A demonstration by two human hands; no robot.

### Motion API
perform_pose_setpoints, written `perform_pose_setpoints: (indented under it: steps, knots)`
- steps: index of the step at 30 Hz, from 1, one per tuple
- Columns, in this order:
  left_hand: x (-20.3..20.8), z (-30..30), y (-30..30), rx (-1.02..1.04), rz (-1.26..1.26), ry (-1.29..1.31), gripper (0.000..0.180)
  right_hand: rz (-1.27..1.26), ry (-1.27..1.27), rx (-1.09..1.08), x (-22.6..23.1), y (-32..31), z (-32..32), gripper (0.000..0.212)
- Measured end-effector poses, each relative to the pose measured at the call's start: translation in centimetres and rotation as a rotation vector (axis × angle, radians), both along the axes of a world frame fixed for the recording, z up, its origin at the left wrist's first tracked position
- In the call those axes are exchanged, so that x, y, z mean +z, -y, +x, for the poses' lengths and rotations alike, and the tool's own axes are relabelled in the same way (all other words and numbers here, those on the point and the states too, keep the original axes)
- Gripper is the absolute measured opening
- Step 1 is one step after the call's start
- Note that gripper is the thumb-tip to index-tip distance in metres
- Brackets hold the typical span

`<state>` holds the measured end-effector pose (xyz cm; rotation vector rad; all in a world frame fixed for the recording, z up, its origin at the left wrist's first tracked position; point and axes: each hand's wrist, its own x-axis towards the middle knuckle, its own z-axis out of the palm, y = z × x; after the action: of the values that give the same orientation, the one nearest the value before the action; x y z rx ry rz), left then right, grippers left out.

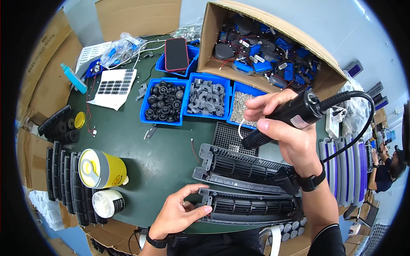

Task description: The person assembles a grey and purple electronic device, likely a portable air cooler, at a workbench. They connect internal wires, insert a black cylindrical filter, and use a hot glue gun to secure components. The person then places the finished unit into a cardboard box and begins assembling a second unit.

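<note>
My right hand (299,141) is wrapped round a black electric screwdriver (288,112), raised over the table with its tip slanting down to the left. A thick black cord (361,97) loops from its back end. My left hand (181,212) grips the left end of the nearer dark grey housing (250,221), thumb on top. A ribbed black roller (252,206) lies lengthwise in that housing. Just behind it rests a second housing (205,155) of the same kind, also with a ribbed roller; my right wrist partly covers its right end.
Blue bins hold black wheels (166,102), grey clips (208,98) and small screws (240,104). A perforated black tray (226,138) lies before them. Behind stands a cardboard box (273,13) of blue battery packs. Leftward are a yellow tub (113,170), a white jar (104,204) and black rollers (79,192).
</note>
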<state>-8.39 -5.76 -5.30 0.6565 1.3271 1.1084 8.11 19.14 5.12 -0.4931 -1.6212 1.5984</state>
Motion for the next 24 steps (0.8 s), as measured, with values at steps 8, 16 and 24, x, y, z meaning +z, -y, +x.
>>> perform_pose_setpoints:
  steps: [8,16,24]
  knots:
    - [0.6,0.1,0.0,-0.015,-0.038,-0.033,0.056,-0.011,-0.01,0.008,-1.5,-0.4,-0.8,0.023]
    - [0.3,0.7,-0.4,0.105,0.139,-0.014,0.086,0.011,0.014,-0.019,-1.6,-0.3,-0.8,0.022]
    - [-0.4,0.4,-0.9,0.098,0.157,0.005,0.078,0.049,0.064,-0.006,-1.6,-0.3,-0.7,0.02]
